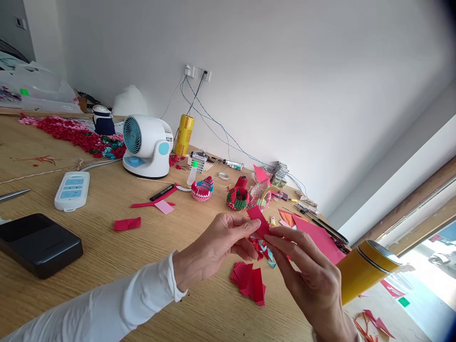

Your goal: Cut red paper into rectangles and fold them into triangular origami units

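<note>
A small red paper strip [257, 217] is held up above the table between both of my hands. My left hand [231, 235] pinches its left side, thumb on top. At its lower right end, my right hand [306, 266] grips it between thumb and fingers. Beneath my hands lies a loose pile of red paper pieces [249, 281]. Small folded red and blue paper triangles [270, 256] show partly behind my fingers. Off to the left, a single creased red paper piece [127, 224] rests flat on the wood.
A white fan [147, 142], a power strip [72, 191] and a black power bank [39, 244] stand left. Folded-paper models [238, 197] sit toward the wall. A yellow flask [366, 268] stands close to my right hand. Larger red paper sheets [317, 237] lie beyond it.
</note>
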A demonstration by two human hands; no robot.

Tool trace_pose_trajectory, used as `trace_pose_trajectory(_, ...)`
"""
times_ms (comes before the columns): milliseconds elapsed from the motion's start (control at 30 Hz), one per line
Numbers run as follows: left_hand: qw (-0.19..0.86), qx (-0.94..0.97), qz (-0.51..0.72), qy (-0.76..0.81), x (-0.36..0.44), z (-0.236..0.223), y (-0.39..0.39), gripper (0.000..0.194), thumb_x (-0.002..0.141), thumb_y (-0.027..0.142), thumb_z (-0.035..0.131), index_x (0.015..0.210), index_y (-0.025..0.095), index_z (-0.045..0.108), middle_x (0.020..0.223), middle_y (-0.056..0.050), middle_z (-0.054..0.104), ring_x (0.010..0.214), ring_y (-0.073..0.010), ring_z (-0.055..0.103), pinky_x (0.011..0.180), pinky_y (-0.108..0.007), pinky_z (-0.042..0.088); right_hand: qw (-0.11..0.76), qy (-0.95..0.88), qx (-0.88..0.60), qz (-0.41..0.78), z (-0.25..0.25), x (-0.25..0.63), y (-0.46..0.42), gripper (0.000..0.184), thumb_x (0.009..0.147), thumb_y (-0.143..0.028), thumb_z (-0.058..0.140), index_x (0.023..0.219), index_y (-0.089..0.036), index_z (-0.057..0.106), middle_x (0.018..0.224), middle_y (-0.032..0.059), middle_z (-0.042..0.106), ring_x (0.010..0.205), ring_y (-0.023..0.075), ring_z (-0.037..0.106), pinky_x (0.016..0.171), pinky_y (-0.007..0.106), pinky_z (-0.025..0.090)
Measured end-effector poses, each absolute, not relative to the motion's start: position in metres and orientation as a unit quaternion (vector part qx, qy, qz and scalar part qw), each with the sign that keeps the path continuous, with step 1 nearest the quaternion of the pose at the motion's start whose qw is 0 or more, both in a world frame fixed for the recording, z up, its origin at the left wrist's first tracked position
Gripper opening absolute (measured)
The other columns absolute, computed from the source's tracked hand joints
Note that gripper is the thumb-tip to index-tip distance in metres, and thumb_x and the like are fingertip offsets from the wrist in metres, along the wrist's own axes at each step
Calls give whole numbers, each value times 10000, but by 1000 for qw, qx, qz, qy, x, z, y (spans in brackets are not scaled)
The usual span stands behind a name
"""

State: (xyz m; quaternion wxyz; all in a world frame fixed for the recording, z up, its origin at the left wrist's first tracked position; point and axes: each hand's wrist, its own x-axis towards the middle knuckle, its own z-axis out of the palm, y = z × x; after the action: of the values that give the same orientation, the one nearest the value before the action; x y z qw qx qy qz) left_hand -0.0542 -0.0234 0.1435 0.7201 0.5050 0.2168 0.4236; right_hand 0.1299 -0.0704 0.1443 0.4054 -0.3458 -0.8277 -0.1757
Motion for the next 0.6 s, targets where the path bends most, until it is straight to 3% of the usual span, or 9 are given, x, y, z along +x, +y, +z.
trace_pose_trajectory(233, 675, 558, 436, 208, -53, 141, -24, 314, 842, 421, 651, 884, 117, 716, 669, -21, 667, 524, -85, 626, 547, -183, 520, 510, -751, -420, -10, 142, 121, -67, 81, 885, -173, 621, 876, -250, 645, 953, 26, 657, 897, 173, 620, 745, 283, 487)
trace_pose_trajectory(433, 665, 578, 433, 191, -53, 140, -23, 269, 851, 385, 650, 844, 123, 715, 638, -9, 673, 544, -89, 656, 547, -157, 512, 565, -677, -434, 184, 143, 115, -65, 80, 894, -290, 620, 850, -238, 663, 830, 9, 643, 749, 143, 591, 632, 238, 484)
trace_pose_trajectory(600, 656, 593, 428, 184, -53, 140, -23, 274, 870, 388, 625, 835, 125, 696, 660, -22, 699, 580, -102, 670, 607, -185, 537, 587, -629, -444, 251, 139, 115, -62, 166, 875, -354, 643, 811, -201, 651, 745, 12, 627, 678, 138, 572, 601, 233, 474)
